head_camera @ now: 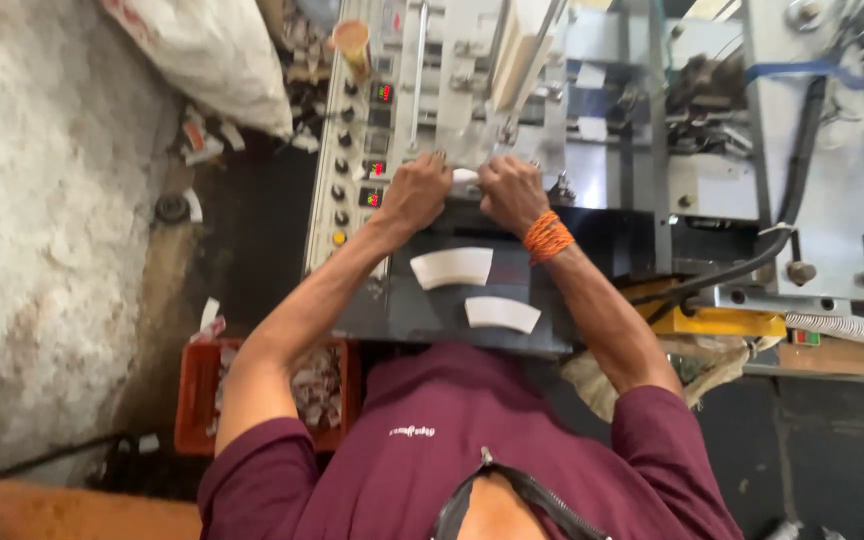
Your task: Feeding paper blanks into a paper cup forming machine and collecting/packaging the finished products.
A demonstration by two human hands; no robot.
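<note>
Listed largest first: grey machine (592, 150) with its dark sloped tray (432, 310); red crate (202, 390) of scraps at lower left; two curved white paper blanks (452, 267) lying on the tray; left hand (417, 192) and right hand (512, 192), both closed on a small white piece (465, 176) at the tray's upper edge.

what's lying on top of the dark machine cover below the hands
Two curved white paper blanks lie flat on the dark cover, apart from each other. What's under the cover is hidden.
</note>
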